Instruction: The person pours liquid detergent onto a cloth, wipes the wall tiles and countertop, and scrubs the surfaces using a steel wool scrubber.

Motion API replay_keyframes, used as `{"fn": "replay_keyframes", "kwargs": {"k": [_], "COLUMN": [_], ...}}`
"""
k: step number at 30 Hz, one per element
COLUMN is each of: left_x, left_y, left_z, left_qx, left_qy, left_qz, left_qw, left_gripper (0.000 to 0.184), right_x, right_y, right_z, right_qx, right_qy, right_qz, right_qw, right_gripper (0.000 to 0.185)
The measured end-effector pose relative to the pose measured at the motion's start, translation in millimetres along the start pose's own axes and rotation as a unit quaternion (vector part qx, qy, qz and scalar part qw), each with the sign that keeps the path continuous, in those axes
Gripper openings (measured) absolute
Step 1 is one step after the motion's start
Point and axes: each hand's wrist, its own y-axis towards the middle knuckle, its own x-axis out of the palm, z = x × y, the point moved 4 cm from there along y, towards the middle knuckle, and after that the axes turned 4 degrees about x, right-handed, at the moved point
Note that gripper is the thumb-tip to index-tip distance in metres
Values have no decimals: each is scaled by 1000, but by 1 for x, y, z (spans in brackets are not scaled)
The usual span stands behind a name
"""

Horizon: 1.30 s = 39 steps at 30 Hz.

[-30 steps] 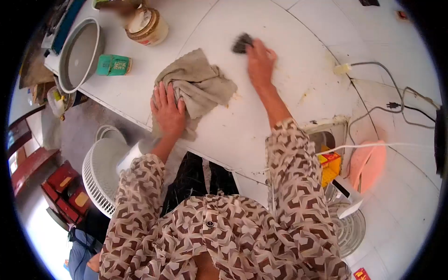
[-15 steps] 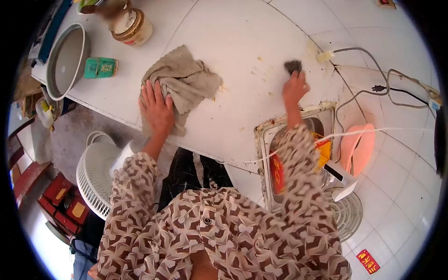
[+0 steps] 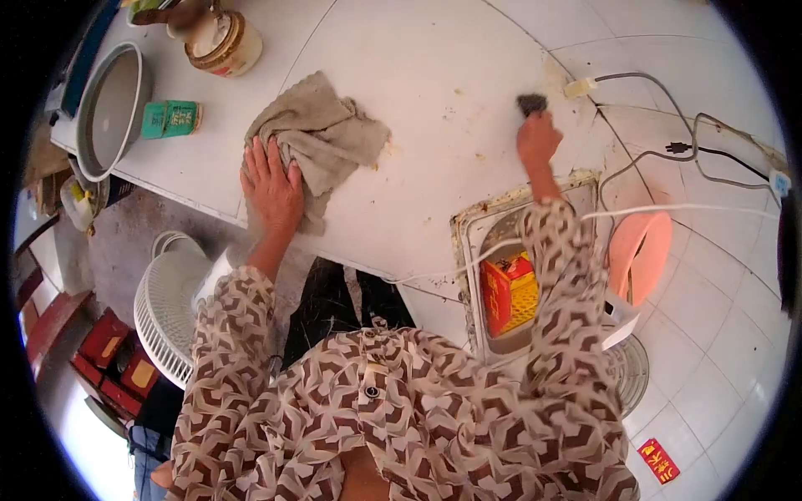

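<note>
On the white tabletop lies a crumpled grey-brown cloth. My left hand rests flat on the cloth's near-left part, fingers stretched out. Farther right, my right hand is closed on a dark scouring pad, which touches the tabletop beyond the knuckles. Yellowish spots are scattered over the surface between the two hands. My right forearm reaches over a metal sink basin with rusty, stained edges, where a red and yellow box sits.
At the left stand a grey metal basin, a green packet and a lidded jar. A white fan is below the table edge. A yellowish plug with cable, a white cord and a pink basin are at right.
My right hand has shifted slightly right and up with the scouring pad. My left hand stays on the cloth. The view has tilted a little, and more of the red and yellow box shows.
</note>
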Motion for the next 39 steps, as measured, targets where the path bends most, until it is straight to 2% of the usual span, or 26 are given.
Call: {"fn": "replay_keyframes", "kwargs": {"k": [2, 4, 5, 6, 7, 8, 11, 14, 15, 16, 17, 18, 20, 22, 23, 25, 26, 27, 28, 29, 30, 32, 34, 36, 38, 39], "left_x": [0, -1, -2, -2, -1, -1, -3, -7, -8, -8, -6, -4, -5, -6, -3, -1, -3, -5, -8, -10, -14, -14, -12, -11, -12, -13], "left_y": [1, 2, 1, 0, -2, -1, 4, -1, 2, 2, 2, 1, 2, -4, -3, -1, -1, 1, 3, 4, 3, 4, 8, 3, 4, 3], "left_z": [3, 3, 4, 5, 5, 3, 2, 6, 6, 5, 3, 4, 6, 3, 2, -1, 2, 4, 6, 8, 12, 11, 10, 8, 9, 11], "left_qx": [-6, -16, -16, -16, -12, -9, -2, 3, 2, -2, -7, -13, -15, -14, -11, -13, -16, -14, -11, -9, -8, -9, -10, -9, -13, -11], "left_qy": [0, 5, 9, 13, 8, 5, 5, -5, -8, -5, -4, -1, -2, 0, -3, -6, -10, -14, -6, 2, 9, 8, 6, 6, 8, 8], "left_qz": [-2, -2, -7, -9, -13, -13, -5, -13, -8, -11, -13, -15, -22, -30, -26, -22, -24, -23, -25, -24, -30, -39, -35, -36, -33, -37], "left_qw": [1000, 1000, 1000, 1000, 1000, 1000, 1000, 1000, 1000, 1000, 1000, 1000, 1000, 999, 1000, 1000, 1000, 1000, 1000, 1000, 999, 999, 999, 999, 999, 999], "left_gripper": [56, 57, 57, 57, 57, 57, 57, 56, 56, 57, 57, 57, 57, 57, 57, 57, 57, 57, 57, 57, 57, 57, 57, 57, 57, 57], "right_x": [-8, 5, 10, 16, 4, 4, 51, 34, 16, -1, 27, -3, -17, 42, 44, 79, 108, 72, 30, 33, 33, 29, 106, 147, 115, 93], "right_y": [-45, -55, -47, -36, -6, 24, 106, 90, 64, 41, 17, -6, 6, 55, 80, 139, 158, 151, 141, 145, 147, 135, 123, 113, 108, 102], "right_z": [-20, -20, -16, -12, -3, 4, 33, 28, 8, -5, -9, -22, -13, 22, 32, 40, 43, 22, -6, -22, -26, 0, 83, 151, 140, 126], "right_qx": [17, 44, 21, 0, 25, 6, 45, 211, 15, 115, 115, 111, 231, 102, 72, -73, -182, -88, 11, 4, 105, 42, -69, -54, 94, 171], "right_qy": [10, 101, 58, 16, 72, 50, 43, 284, 103, 210, 241, 280, 355, 253, 178, -60, -221, -76, 70, 137, 316, 234, -9, -134, 54, 145], "right_qz": [-59, -49, -25, 1, -13, -13, -34, 4, -2, -58, -23, -15, -99, 31, 40, -35, -118, -22, 77, 126, 77, 20, 213, -104, -85, -78], "right_qw": [998, 993, 998, 1000, 997, 999, 997, 935, 995, 969, 963, 954, 900, 961, 981, 995, 951, 993, 995, 982, 940, 971, 975, 984, 990, 971], "right_gripper": [18, 20, 20, 21, 22, 21, 19, 17, 19, 23, 25, 29, 31, 32, 30, 25, 23, 23, 23, 24, 24, 26, 27, 26, 27, 28]}}
